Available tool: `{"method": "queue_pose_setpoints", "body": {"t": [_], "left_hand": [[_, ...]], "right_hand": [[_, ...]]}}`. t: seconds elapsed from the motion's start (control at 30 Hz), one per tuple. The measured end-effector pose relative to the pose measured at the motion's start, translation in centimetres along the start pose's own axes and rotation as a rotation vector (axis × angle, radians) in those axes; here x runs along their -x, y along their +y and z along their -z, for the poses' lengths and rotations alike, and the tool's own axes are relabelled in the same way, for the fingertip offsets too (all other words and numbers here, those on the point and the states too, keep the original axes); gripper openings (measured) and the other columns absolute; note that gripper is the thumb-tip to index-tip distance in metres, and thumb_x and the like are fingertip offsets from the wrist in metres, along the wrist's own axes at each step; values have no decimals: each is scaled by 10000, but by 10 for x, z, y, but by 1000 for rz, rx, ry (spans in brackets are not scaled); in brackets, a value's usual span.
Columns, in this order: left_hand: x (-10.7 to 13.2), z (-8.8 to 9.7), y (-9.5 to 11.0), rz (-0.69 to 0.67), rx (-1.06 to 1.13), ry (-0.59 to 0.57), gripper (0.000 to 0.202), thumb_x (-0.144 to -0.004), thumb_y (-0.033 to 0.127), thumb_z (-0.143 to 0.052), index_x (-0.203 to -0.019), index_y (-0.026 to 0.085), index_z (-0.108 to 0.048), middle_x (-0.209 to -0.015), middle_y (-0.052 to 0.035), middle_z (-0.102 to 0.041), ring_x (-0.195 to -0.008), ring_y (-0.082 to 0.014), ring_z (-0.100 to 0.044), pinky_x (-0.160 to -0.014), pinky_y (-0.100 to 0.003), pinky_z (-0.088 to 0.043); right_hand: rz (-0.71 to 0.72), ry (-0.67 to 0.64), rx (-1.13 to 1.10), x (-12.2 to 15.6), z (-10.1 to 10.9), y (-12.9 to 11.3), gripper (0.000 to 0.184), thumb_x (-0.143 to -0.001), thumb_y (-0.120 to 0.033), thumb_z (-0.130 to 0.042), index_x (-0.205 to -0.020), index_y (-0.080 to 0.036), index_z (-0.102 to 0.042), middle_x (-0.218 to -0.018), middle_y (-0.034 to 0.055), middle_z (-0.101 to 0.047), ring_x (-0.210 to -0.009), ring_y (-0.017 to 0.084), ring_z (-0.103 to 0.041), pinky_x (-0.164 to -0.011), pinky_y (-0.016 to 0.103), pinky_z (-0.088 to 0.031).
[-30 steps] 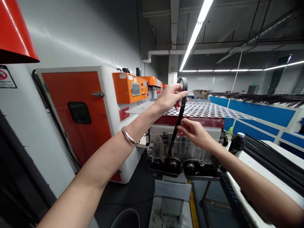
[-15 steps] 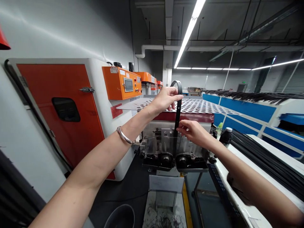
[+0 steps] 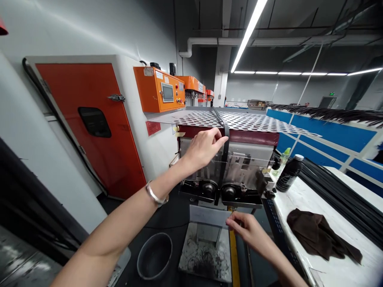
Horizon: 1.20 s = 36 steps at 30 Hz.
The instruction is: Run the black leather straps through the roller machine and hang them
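A long black strap [image 3: 226,153] lies over the edge of a perforated white tabletop and hangs down the front of a machine, passing behind its clear guard. My left hand [image 3: 206,145], a silver bangle on its wrist, pinches the strap between thumb and fingers just below the tabletop edge. Under the guard, two dark round rollers [image 3: 208,187] sit side by side over black trays. My right hand [image 3: 247,228] is lower, below the trays and apart from the strap. Its thumb and fingertips are drawn together, and nothing shows between them.
An orange control box [image 3: 161,91] and an orange door [image 3: 95,127] are at the left. On the right-hand white table [image 3: 295,199] stand a dark bottle [image 3: 289,173] and a green-topped bottle, beside a brown cloth [image 3: 321,235] and black strips. A grey bucket [image 3: 154,255] is on the floor.
My right hand has let go of the strap and dropped downward. My left hand has come lower with the strap, whose raised loop now lies over the tabletop. The view has tilted down.
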State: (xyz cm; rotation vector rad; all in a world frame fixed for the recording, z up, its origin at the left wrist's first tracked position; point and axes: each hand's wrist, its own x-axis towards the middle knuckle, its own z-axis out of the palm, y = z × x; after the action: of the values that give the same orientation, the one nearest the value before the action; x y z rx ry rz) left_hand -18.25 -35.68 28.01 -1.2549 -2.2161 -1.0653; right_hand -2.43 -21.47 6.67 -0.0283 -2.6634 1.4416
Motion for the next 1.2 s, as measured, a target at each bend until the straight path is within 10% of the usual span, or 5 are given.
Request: {"method": "queue_pose_setpoints", "body": {"t": [0.2, 0.4, 0.53, 0.97, 1.2], "left_hand": [[140, -26, -11, 373, 280, -128, 293, -901, 460, -470, -1021, 236, -617, -766, 27, -609, -650, -103, -519, -629, -236, -403], [304, -113, -50, 914, 526, -390, 406, -862, 535, -442, -1109, 249, -588, -795, -10, -612, -598, -155, -509, -573, -313, -408], [366, -138, -66, 1049, 536, -421, 423, -806, 593, -450, -1052, 280, -595, -779, -12, -628, -493, -155, -464, -497, -345, -352], [315, -164, -64, 1279, 863, -372, 371, -699, 421, -650, -988, 188, -643, -976, -47, -631, -976, -200, -569, -787, -299, -435], [310, -185, -54, 1341, 878, -272, 171, -667, 329, -624, -720, 171, -585, -792, -17, -576, -875, -173, -530, -736, -280, -385]], "right_hand": [[-65, 288, -225, -40, -53, 87, 435, -782, -484, -650, -1090, -177, -649, -1146, 127, -664, -1072, 295, -612, -819, 344, -500], [-135, 355, -206, -67, -69, 101, 368, -747, -445, -654, -1008, -187, -675, -1012, 107, -701, -1005, 304, -624, -831, 376, -487], [-138, 317, -159, -68, -68, 101, 213, -743, -374, -641, -875, -211, -675, -918, 79, -692, -941, 286, -610, -824, 358, -449], [-330, -85, -475, -6, -108, 108, 189, -680, -329, -603, -580, -200, -507, -566, -34, -523, -593, 137, -486, -593, 248, -345], [-460, -120, -600, 4, -116, 105, 199, -612, -326, -630, -525, -195, -508, -522, -29, -529, -573, 128, -478, -569, 241, -339]]}}
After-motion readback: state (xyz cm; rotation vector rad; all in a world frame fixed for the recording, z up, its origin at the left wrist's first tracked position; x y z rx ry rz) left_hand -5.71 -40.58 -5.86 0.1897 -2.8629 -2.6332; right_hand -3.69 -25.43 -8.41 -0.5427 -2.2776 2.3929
